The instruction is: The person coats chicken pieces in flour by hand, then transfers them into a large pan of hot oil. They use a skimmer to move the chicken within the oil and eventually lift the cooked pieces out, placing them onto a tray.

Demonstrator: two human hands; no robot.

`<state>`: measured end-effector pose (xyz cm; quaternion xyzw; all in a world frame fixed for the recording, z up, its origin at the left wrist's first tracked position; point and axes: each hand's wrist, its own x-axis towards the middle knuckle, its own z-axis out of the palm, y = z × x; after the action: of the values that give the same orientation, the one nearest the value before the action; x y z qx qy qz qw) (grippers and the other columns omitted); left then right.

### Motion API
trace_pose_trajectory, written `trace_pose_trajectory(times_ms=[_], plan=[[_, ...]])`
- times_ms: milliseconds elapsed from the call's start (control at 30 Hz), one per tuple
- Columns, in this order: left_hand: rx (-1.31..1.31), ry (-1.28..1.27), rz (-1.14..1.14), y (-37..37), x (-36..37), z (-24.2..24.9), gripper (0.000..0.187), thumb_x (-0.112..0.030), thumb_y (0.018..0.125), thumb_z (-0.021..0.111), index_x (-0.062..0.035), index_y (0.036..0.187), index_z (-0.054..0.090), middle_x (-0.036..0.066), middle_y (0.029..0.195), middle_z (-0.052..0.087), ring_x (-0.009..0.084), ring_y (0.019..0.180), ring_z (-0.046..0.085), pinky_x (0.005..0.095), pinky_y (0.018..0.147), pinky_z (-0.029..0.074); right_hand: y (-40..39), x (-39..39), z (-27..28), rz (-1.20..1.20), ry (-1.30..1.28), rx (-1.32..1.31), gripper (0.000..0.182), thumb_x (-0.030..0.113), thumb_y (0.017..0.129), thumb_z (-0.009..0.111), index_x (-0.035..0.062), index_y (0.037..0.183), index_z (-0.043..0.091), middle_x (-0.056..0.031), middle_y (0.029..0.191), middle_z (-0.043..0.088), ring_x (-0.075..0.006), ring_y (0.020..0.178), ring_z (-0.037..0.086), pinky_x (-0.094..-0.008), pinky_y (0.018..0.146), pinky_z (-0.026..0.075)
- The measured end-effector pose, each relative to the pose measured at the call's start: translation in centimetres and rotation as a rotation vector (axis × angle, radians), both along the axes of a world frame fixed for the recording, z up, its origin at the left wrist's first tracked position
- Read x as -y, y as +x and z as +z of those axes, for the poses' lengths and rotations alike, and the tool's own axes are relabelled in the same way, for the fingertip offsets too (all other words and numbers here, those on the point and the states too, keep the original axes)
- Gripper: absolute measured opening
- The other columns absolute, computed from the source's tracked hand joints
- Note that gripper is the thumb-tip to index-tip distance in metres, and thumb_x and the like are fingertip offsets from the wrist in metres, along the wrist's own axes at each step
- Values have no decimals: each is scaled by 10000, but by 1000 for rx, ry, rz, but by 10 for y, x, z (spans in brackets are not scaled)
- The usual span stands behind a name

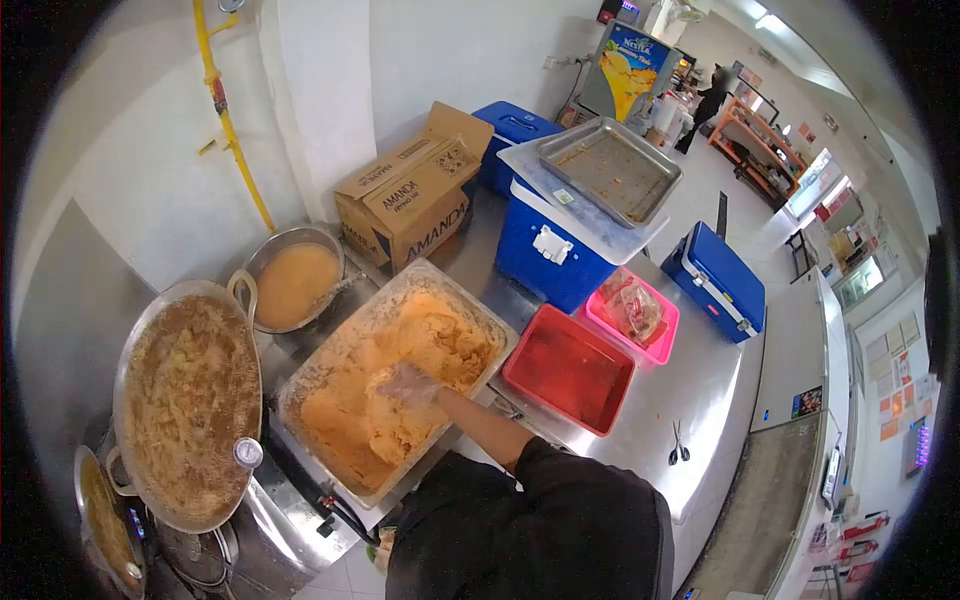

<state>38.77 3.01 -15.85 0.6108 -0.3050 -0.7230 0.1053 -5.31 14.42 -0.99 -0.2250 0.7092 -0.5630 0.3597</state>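
My right hand [408, 385], in a thin clear plastic glove, reaches into a large metal tray [480, 301]. It lies on the orange-tinted breading flour [350, 420], among lumpy coated pieces [430, 330] heaped in the tray's far half. The fingers look stretched out, with their tips partly sunk in the flour. Left of the tray, a big two-handled pan [187, 400] holds foaming oil with pieces frying in it. A metal bowl of pale orange liquid batter [297, 277] stands behind the tray. My left hand does not show.
A thermometer dial [248, 453] sits at the frying pan's edge, and a second oil pan [108, 520] stands lower left. Right of the tray are a red tray [570, 370], a pink basket [655, 340], blue coolers [545, 245] and scissors [679, 445]. A cardboard box [415, 195] stands behind.
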Motion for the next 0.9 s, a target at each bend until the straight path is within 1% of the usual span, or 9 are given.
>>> trace_pose_trajectory(times_ms=[133, 300, 400, 467, 567, 600, 633, 800, 900], plan=[[-24, 12, 22, 4, -4, -4, 398, -440, 875, 456, -48, 865, 522, 100, 679, 585, 179, 470, 501, 306, 386, 419, -8, -13, 43, -19, 392, -145, 615, 441, 704, 684, -28, 1039, 468, -140, 932, 522, -224, 764, 541, -345, 638, 455], [-71, 29, 103, 28, -21, -18, 395, -441, 873, 462, -50, 866, 522, 100, 679, 585, 179, 466, 502, 306, 381, 420, -15, -10, 110, -152, 400, -235, 562, 467, 688, 680, -20, 942, 559, -155, 913, 577, -240, 853, 559, -353, 718, 450], [-129, 18, 238, 83, -49, -31, 393, -441, 872, 466, -52, 866, 522, 100, 680, 585, 179, 463, 503, 306, 379, 421, -47, -22, 87, 378, 540, -1372, 487, 336, 832, 510, 88, 1246, 446, -162, 1264, 442, -290, 1158, 425, -391, 992, 327], [-171, -10, 379, 129, -85, -29, 392, -441, 871, 468, -52, 866, 521, 100, 680, 586, 179, 462, 504, 306, 377, 422, -85, 30, 101, 430, 584, -1612, 364, 246, 928, 327, 172, 1262, 450, -113, 1299, 429, -270, 1142, 440, -393, 979, 341], [-197, -77, 590, 164, -146, -18, 390, -441, 870, 472, -54, 866, 521, 99, 680, 586, 179, 459, 504, 305, 374, 423, 33, 120, 328, 248, 33, -388, 314, 233, 792, 633, -4, 995, 603, -98, 862, 648, -179, 783, 607, -294, 737, 476], [-107, -96, 598, 169, -162, -21, 409, -454, 874, 450, -53, 848, 522, 104, 666, 584, 184, 442, 496, 310, 376, 425, 33, 155, 314, 310, -140, -189, 289, 225, 797, 634, -10, 961, 598, -89, 891, 639, -159, 786, 598, -282, 722, 474], [-15, -110, 604, 172, -178, -19, 430, -468, 878, 428, -51, 829, 522, 109, 652, 583, 190, 424, 488, 314, 377, 428, 113, 157, 400, 256, 38, -249, 265, 209, 794, 639, -1, 949, 597, -71, 896, 629, -152, 780, 589, -285, 682, 483], [-60, 81, 954, 195, -266, -66, 451, -450, 892, 385, -58, 713, 518, 121, 574, 555, 217, 413, 483, 340, 365, 397, 171, 299, 372, 861, -148, -217, 265, 203, 794, 646, 0, 956, 593, -57, 888, 615, -148, 782, 577, -292, 648, 482], [-80, 14, 1197, 180, -328, -73, 432, -427, 899, 361, -59, 715, 491, 127, 572, 540, 218, 380, 448, 333, 342, 390, 208, 421, 291, 956, -116, -336, 262, 207, 790, 648, 3, 949, 604, -68, 884, 616, -169, 798, 581, -304, 655, 487]])
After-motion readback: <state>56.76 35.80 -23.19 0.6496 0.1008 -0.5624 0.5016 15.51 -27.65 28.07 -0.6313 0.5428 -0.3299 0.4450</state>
